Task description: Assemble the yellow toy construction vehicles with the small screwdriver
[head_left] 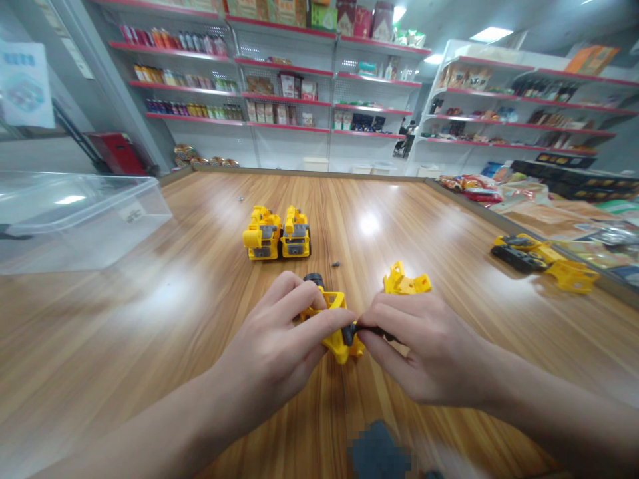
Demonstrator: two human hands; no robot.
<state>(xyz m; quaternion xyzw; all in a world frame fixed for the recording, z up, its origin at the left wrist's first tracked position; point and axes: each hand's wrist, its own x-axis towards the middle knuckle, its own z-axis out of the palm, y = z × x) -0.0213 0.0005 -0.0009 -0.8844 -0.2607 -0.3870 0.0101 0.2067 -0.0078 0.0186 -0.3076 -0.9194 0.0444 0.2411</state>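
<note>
My left hand (284, 332) is closed around a yellow toy vehicle body (337, 301) with a black wheel (314, 279) at its far end. A dark part (349, 333) sits at the body's near right side, under my left thumb. Facing it, my right hand (424, 346) pinches a thin dark piece (369, 326) whose tip meets that part; its kind is mostly hidden by my fingers. Just beyond my right hand lies a loose yellow toy part (405, 282). A small dark grey piece (336, 264) rests on the wooden table (210, 399) beyond the toy body.
Two yellow toy construction vehicles (263, 234) stand side by side farther back. Another yellow and black toy vehicle (542, 259) lies near the right edge. A clear plastic bin (84, 226) is at left. Packaged goods (474, 186) border the table's right; stocked shelves (284, 66) rise behind.
</note>
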